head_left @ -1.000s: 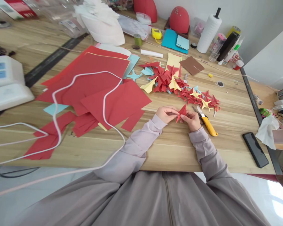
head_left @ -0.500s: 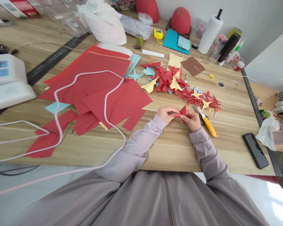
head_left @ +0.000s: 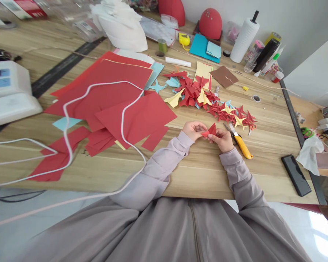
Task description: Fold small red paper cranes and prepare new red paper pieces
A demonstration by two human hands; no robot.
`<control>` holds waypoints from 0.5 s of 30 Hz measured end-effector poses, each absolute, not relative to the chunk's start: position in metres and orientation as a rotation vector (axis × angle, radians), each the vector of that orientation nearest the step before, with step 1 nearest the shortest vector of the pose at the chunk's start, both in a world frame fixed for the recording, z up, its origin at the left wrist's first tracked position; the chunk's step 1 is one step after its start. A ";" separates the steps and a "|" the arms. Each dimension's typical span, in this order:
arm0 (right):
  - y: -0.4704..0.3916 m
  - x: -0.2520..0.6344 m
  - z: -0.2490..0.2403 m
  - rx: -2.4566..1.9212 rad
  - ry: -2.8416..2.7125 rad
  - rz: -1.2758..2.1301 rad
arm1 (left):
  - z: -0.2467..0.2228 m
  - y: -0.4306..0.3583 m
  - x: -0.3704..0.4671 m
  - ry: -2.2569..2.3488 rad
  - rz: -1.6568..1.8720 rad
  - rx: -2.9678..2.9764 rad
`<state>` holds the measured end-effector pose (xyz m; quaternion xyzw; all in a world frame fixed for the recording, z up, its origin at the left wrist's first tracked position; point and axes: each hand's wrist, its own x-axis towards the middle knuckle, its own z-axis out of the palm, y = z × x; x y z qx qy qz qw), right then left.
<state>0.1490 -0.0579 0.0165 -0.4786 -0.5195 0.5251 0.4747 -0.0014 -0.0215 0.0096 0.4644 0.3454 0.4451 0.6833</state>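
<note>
The small folded piece of red paper [head_left: 211, 130] is held just above the near part of the wood-grained bench [head_left: 196, 174], between the person's two hands. The right hand [head_left: 221, 139] pinches it between thumb and fingers; the left hand [head_left: 194, 130] has its fingertips at the paper's left end, its grip closed on that end. Just right of the right hand lies the yellow-handled utility knife [head_left: 243, 146], its blade end over dark-handled scissors. Beyond the hands, a heap of folded red, yellow and light-blue paper shapes [head_left: 192, 91] spreads toward the right. At its far side lie a pale yellow paper sheet [head_left: 203, 70] and a square of brown paper [head_left: 223, 76]. To the left, large red paper sheets [head_left: 117, 87] overlap, with a white cable [head_left: 122, 123] looping in front of them. Near the bench's right edge lies a black smartphone [head_left: 296, 174].
</note>
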 end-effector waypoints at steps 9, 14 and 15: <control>-0.058 0.150 0.016 -1.179 -1.220 1.318 | 0.009 -0.019 -0.001 0.709 0.917 0.845; -0.058 0.150 0.015 -1.216 -1.225 1.323 | 0.010 -0.023 -0.001 0.736 0.968 1.027; -0.058 0.150 0.015 -1.219 -1.225 1.323 | 0.010 -0.023 -0.001 0.757 0.989 1.065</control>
